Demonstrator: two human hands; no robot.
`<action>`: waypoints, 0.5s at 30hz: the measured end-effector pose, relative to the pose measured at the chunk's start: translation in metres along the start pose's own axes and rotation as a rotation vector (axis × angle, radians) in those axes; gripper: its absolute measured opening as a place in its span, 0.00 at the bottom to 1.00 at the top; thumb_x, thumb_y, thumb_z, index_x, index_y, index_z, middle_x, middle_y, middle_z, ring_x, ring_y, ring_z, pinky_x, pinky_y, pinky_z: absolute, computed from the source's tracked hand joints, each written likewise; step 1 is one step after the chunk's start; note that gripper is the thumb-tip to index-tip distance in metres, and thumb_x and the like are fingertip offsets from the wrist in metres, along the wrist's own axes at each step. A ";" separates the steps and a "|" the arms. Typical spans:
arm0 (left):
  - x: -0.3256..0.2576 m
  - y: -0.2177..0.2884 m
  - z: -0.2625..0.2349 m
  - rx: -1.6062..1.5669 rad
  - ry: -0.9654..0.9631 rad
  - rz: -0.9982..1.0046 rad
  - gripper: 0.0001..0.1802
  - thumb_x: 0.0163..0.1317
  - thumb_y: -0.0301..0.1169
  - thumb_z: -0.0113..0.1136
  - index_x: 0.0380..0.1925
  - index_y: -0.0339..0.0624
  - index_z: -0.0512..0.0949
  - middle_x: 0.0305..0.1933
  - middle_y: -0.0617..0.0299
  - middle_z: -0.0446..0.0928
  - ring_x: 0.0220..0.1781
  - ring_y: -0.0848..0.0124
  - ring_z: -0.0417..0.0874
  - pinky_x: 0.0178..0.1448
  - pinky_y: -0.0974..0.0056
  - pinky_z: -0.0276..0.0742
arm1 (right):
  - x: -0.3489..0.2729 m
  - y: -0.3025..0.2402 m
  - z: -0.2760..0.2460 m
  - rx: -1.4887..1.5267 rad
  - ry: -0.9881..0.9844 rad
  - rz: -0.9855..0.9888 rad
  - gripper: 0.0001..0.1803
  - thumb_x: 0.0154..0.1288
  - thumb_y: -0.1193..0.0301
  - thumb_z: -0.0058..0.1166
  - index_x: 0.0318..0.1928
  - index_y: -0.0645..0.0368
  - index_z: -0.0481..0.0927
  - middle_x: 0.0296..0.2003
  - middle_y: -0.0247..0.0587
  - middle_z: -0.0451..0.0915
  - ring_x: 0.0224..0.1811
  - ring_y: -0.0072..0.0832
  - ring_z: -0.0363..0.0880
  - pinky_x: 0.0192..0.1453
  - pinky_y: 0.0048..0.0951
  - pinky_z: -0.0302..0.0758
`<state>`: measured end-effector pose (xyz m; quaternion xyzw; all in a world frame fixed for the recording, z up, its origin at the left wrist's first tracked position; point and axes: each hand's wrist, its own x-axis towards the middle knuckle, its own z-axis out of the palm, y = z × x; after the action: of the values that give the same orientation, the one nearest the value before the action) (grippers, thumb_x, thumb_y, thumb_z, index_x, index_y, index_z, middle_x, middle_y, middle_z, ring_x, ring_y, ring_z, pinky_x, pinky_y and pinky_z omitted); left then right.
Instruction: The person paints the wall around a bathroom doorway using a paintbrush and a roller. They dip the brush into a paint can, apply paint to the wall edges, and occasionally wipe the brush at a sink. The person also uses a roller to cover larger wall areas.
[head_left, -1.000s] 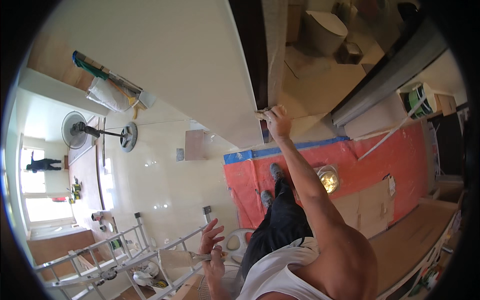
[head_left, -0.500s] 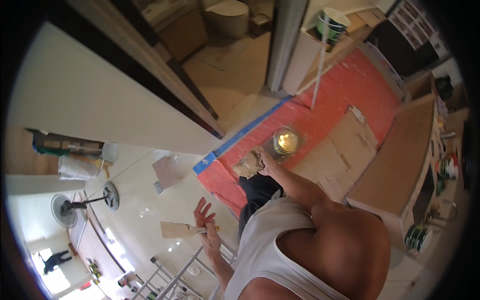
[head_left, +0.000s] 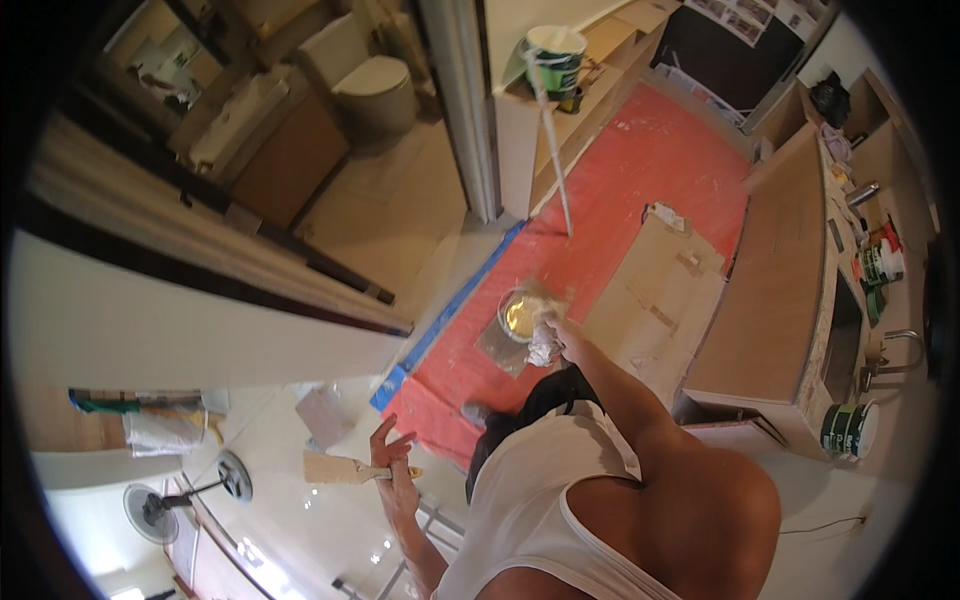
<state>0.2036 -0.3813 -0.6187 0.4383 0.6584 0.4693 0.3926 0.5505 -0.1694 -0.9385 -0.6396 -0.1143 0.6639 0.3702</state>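
Observation:
In my left hand (head_left: 397, 462) is a wide putty knife (head_left: 335, 468), its flat blade coated beige and pointing left. The thumb side grips its handle while other fingers stand apart. My right hand (head_left: 560, 338) is closed round a crumpled, whitish, smeared piece (head_left: 543, 350); whether it is cloth or a bag I cannot tell. It is held over the right edge of a round bucket (head_left: 504, 306), where a blurred beige part covers the rim. Yellow light gleams inside the bucket. Under it lies a brownish square sheet (head_left: 497, 352).
Red floor covering (head_left: 640, 150) is edged with blue tape (head_left: 450, 307), with cardboard (head_left: 640, 290) laid over it. A long pole (head_left: 556, 170) leans by a green-and-white bucket (head_left: 556, 62). Cabinets (head_left: 757, 290) stand right. A fan (head_left: 152, 514) and metal frame (head_left: 437, 535) are lower left.
My right hand has moved the crumpled piece right, to the bucket's rim. The left hand keeps the putty knife, now slightly lower in view. The whole view has turned and shifted.

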 end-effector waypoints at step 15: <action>0.072 0.067 0.247 -0.158 -0.176 0.033 0.34 0.65 0.48 0.51 0.64 0.37 0.68 0.66 0.48 0.74 0.58 0.61 0.82 0.60 0.58 0.75 | 0.005 -0.193 -0.145 0.474 -0.362 0.004 0.25 0.75 0.61 0.52 0.66 0.58 0.70 0.58 0.48 0.81 0.59 0.44 0.81 0.65 0.56 0.77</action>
<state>0.4245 -0.2341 -0.6235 0.4564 0.5748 0.4859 0.4745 0.7532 -0.0778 -0.8437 -0.4068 -0.0186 0.7760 0.4815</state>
